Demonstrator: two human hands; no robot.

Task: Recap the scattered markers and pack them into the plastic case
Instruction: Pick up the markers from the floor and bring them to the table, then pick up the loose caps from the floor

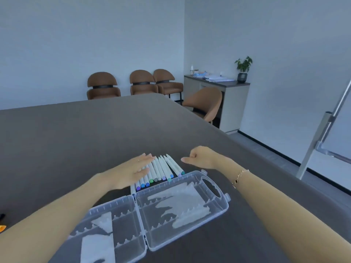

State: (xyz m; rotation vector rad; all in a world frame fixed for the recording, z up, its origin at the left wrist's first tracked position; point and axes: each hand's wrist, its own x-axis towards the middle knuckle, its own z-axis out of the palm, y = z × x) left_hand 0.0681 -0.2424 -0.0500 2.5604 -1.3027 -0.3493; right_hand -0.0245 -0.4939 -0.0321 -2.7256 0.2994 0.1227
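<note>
Here the markers lie side by side in a row on the worktop, just above centre-bottom of the frame, their coloured end caps toward the case and touching or nearly touching its far wall. The case sits open and flat at the lower middle of the frame, both clear halves showing scalloped dividers and no markers inside. The left hand lies flat with straight fingers over the left end of the row, pressing or steadying the markers rather than gripping any. The right hand, to the right of the row and apart from it, has its fingers curled in with only the thumb sticking out toward the markers; it holds nothing that can be seen. Judging by the white bodies and capped near ends, recapping looks largely done, though the far tips are too small to tell for sure, so the step in hand seems to be gathering the row before packing. The next move likely calls for lifting a marker, or a few together, and laying them across the scalloped dividers so each settles in a notch; a loose handful could roll apart on the smooth worktop. No brand, label or writing can be read on the markers or case. At the far lower left edge of the frame a small orange scrap shows
</note>
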